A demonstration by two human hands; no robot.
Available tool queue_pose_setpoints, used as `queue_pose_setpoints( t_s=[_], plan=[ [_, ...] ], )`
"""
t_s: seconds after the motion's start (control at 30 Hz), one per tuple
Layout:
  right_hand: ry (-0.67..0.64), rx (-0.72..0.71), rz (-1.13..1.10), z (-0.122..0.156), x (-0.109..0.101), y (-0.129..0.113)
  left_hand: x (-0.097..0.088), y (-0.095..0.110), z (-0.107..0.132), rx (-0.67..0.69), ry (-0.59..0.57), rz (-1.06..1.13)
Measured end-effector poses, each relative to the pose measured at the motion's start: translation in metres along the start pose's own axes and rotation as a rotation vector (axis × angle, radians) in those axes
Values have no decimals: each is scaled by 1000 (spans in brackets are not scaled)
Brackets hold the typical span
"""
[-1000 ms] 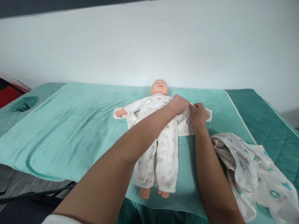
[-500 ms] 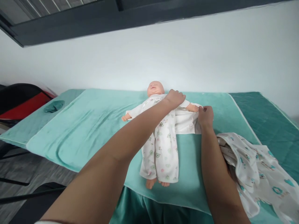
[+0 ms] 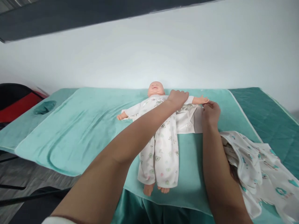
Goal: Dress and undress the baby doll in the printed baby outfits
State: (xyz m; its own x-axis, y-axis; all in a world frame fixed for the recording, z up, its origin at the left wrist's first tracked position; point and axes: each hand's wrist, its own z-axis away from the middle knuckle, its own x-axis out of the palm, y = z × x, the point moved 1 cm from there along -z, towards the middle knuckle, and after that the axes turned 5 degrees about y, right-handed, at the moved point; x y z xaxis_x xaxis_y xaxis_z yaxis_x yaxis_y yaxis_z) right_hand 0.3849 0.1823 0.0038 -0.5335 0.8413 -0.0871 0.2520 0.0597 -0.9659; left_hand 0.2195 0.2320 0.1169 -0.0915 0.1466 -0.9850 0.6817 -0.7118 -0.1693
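Observation:
A baby doll (image 3: 156,88) lies on its back, wearing a white printed outfit (image 3: 166,155) with long sleeves and trousers. My left hand (image 3: 178,99) is closed round the upper part of the sleeve on the right side of the view, its fingertips partly hidden. Beyond the sleeve's end, the doll's forearm and hand (image 3: 201,100) stretch bare to the right. At those small fingers my right hand (image 3: 212,112) is pinched closed, seemingly holding them. A white fabric flap (image 3: 185,121) lies spread beneath that arm. The doll's other arm rests out to the left.
A crumpled white printed garment (image 3: 254,168) lies by my right forearm. Under everything is a green-covered bed (image 3: 77,124) with a face hole (image 3: 45,107) at its left end, against a white wall. A black and red chair (image 3: 18,102) stands left.
The doll's arm has straightened and come up and right, with more forearm showing beyond the cuff. My right hand has moved slightly right and up; my left hand keeps its grip on the sleeve.

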Motion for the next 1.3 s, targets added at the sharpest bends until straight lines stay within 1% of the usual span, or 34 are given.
queue_pose_setpoints(
  t_s=[0.07, 0.13, 0.17, 0.2, 0.23, 0.27, 0.33, 0.37, 0.43, 0.47, 0.53, 0.6, 0.67, 0.77, 0.87, 0.93, 1.0, 1.07, 1.2, 1.3],
  plan=[
    [96, -93, -77, 4, -1, -5, 2, 4, 2, -39, -24, 61],
    [150, -260, -139, 17, 2, -16, 0, 6, 12, -33, -32, 117],
    [131, -345, -151, 27, 6, -23, -1, 5, 21, -22, -22, 145],
    [72, -415, -145, 38, 11, -29, -3, 2, 31, -16, -3, 179],
    [-23, -456, -119, 49, 16, -35, -4, -2, 44, -23, 39, 216],
    [-128, -475, -82, 59, 21, -39, -3, -9, 58, -50, 103, 265],
    [-317, -474, -1, 76, 29, -46, 5, -28, 88, -162, 308, 388],
    [-385, -467, 36, 82, 32, -48, 13, -40, 103, -222, 420, 464],
    [-474, -468, 70, 89, 34, -51, 35, -64, 128, -319, 621, 652],
    [-506, -474, 61, 90, 34, -53, 48, -75, 138, -351, 684, 760],
    [-544, -471, 15, 92, 36, -56, 71, -94, 152, -401, 743, 956],
    [-561, -447, -24, 94, 40, -59, 86, -105, 157, -423, 735, 1068],
    [-586, -424, -55, 96, 47, -63, 91, -110, 157, -417, 714, 1111],
    [-635, -389, -99, 98, 60, -69, 87, -109, 155, -391, 678, 1132],
    [-661, -302, -92, 95, 73, -74, 80, -105, 156, -393, 624, 1152],
    [-692, -253, -85, 93, 79, -77, 78, -104, 157, -409, 593, 1155],
    [-722, -233, -77, 91, 82, -78, 78, -101, 157, -411, 583, 1119],
    [-748, -235, -72, 91, 82, -80, 78, -99, 157, -386, 638, 1041],
    [-828, -297, -135, 97, 75, -84, 76, -92, 156, -248, 855, 788],
    [-884, -339, -157, 101, 72, -90, 77, -90, 157, -166, 914, 636]
  ],
)
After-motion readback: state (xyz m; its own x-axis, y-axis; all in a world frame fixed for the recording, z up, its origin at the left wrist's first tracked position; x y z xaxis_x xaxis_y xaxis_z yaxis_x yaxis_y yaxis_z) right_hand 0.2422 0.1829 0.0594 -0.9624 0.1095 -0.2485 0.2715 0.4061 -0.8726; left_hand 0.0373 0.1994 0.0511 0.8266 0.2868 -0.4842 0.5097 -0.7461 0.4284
